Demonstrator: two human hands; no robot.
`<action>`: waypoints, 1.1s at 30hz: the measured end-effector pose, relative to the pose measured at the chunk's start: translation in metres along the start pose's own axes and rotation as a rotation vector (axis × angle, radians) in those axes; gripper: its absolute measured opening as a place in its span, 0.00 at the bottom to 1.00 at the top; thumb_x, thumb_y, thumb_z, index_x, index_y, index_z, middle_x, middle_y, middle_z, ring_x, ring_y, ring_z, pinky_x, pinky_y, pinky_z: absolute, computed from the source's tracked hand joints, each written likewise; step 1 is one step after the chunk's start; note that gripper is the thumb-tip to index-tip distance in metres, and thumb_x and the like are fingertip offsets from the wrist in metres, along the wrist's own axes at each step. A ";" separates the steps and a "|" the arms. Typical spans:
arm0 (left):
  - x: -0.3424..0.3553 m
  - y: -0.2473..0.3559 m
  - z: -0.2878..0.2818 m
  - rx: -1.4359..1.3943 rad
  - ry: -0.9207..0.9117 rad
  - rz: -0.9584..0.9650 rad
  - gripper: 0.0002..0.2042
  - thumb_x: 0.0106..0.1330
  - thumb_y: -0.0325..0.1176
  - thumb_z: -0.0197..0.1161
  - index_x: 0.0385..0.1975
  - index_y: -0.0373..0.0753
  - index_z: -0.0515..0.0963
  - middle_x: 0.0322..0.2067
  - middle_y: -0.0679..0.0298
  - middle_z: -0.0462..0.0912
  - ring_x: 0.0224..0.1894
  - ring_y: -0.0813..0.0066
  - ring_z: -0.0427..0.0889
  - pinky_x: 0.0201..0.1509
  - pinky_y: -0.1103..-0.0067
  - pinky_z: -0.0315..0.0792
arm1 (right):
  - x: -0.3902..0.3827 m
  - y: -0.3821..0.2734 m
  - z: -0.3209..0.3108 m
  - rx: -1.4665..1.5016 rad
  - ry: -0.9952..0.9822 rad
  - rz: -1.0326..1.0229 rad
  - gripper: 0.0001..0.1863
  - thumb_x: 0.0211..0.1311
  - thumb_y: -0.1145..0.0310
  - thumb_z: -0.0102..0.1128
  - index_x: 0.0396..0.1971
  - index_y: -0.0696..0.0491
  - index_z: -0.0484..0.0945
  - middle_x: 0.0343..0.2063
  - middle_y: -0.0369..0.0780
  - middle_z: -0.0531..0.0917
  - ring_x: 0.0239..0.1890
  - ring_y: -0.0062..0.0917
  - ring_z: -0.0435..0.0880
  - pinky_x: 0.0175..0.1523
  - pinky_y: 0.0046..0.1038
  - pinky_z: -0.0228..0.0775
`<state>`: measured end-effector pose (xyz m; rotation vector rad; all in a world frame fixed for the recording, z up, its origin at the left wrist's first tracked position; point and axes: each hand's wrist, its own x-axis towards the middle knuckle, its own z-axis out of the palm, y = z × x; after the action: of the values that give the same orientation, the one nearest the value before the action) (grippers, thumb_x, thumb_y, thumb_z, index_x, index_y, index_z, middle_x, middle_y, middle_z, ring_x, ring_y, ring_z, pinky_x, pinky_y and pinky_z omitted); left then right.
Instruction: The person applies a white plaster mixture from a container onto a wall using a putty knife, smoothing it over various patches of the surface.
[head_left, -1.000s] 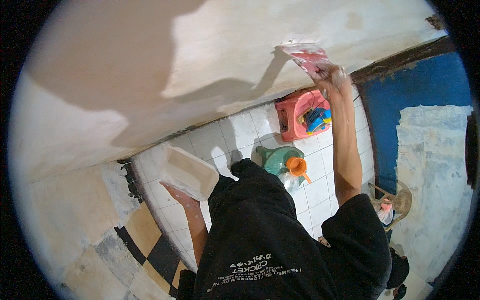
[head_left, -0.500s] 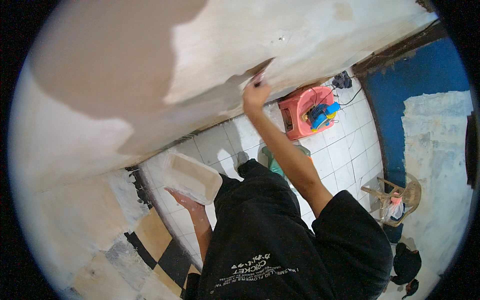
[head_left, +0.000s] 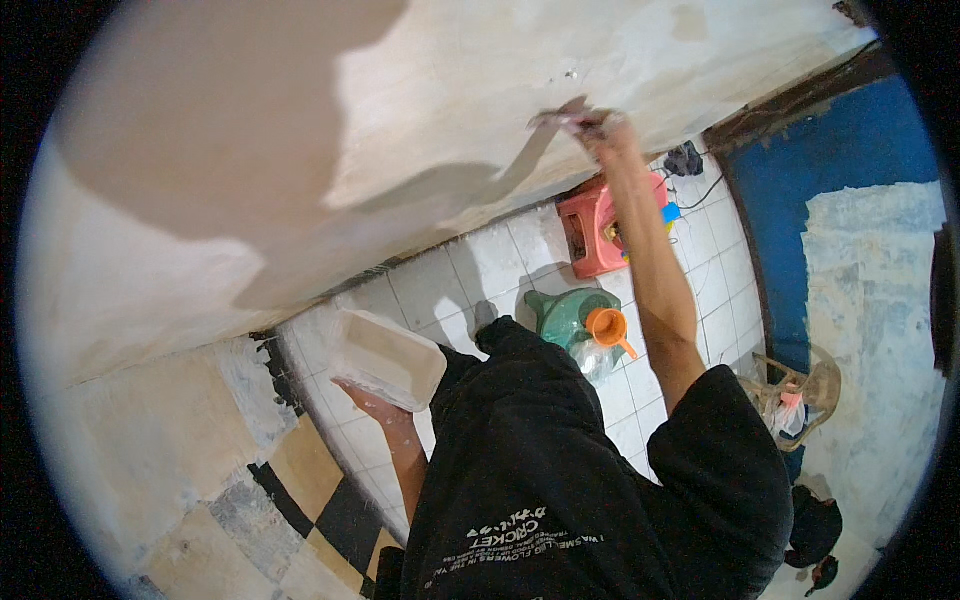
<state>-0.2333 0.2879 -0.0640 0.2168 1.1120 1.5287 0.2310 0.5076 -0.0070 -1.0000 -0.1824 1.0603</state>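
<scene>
My right hand (head_left: 612, 135) is raised to the pale, patchy wall (head_left: 440, 110) in front of me. It is closed round a flat scraper (head_left: 556, 119), blurred by motion, whose blade is at or close to the wall surface; I cannot tell if it touches. Lower left, my left hand (head_left: 372, 400) holds up a white rectangular tub (head_left: 392, 350) from its near side and underneath. The tub's inside is whitish, and its contents are hard to make out. White smears mark the left hand's fingers and wrist.
On the white tiled floor stand a pink plastic stool (head_left: 590, 235) with a blue item on it, and a green watering-can-like container (head_left: 562, 312) with an orange dipper (head_left: 607, 325). A beige chair (head_left: 815, 390) stands right, near the blue wall (head_left: 800, 140). Dark cables cross the floor.
My right hand has swept rightward and up along the wall with the scraper, uncovering the green container and orange dipper. The left hand and tub have barely moved.
</scene>
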 end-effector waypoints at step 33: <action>-0.007 0.007 0.023 -0.011 -0.083 -0.034 0.37 0.69 0.65 0.36 0.67 0.41 0.55 0.66 0.56 0.59 0.64 0.56 0.62 0.68 0.64 0.59 | 0.069 -0.001 -0.035 -0.123 -0.127 0.097 0.15 0.61 0.83 0.40 0.47 0.72 0.64 0.48 0.60 0.71 0.46 0.51 0.77 0.54 0.48 0.76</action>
<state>-0.2207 0.2945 -0.0437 0.2503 1.0371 1.4818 0.2876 0.5414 -0.0479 -1.0609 -0.3081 1.2138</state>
